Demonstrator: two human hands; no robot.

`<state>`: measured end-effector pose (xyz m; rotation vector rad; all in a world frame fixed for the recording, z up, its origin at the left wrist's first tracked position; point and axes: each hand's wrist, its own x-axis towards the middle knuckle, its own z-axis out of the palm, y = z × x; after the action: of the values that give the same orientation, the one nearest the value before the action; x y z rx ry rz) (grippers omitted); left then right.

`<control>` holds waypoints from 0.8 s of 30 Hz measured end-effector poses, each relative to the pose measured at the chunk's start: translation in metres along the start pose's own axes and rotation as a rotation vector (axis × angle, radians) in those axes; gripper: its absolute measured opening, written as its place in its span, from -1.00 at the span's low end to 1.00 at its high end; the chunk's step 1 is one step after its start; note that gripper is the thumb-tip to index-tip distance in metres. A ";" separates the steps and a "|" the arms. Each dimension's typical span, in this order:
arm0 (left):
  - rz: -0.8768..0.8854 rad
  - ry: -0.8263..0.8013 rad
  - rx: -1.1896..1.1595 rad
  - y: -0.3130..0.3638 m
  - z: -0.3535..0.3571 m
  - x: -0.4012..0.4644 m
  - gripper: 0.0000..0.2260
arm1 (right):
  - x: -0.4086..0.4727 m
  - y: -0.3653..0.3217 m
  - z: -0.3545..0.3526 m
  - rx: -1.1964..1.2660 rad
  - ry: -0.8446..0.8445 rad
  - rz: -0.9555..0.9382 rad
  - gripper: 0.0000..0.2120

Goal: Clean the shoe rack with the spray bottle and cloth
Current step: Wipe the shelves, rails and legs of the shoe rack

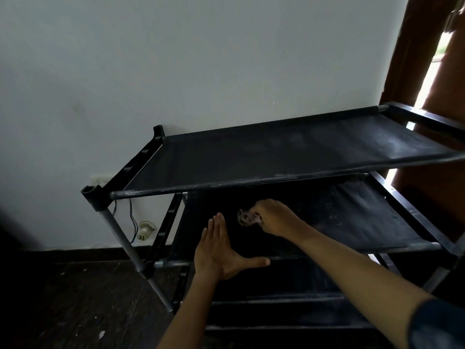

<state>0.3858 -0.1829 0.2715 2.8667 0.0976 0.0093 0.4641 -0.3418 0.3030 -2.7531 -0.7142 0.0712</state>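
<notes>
A black shoe rack [276,149] with fabric shelves and grey metal tubes stands against a white wall. Its top shelf shows pale dusty streaks. My right hand [274,219] reaches under the top shelf and is closed on a crumpled greyish cloth [247,217], which is pressed on the second shelf [352,222]. My left hand [221,253] lies flat and open at the front edge of that second shelf, thumb spread along the front bar. No spray bottle is in view.
A dark wooden floor [83,298] with pale specks lies to the left. A wall socket with hanging cables [130,217] sits behind the rack's left legs. A brown door [415,51] stands ajar at the right, with daylight behind it.
</notes>
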 end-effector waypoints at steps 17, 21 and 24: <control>-0.054 -0.161 -0.055 0.004 -0.005 0.000 0.47 | -0.035 -0.013 -0.008 0.170 -0.205 0.019 -0.85; -0.061 -0.184 0.012 0.004 -0.004 0.004 0.46 | 0.017 -0.005 0.007 0.075 0.041 0.038 -0.77; -0.060 -0.176 0.027 0.005 -0.003 0.003 0.46 | 0.053 -0.005 0.002 -0.005 0.154 0.137 -0.75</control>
<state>0.3890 -0.1869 0.2755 2.8753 0.1501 -0.2568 0.5079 -0.3115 0.3039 -2.7713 -0.4860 -0.1129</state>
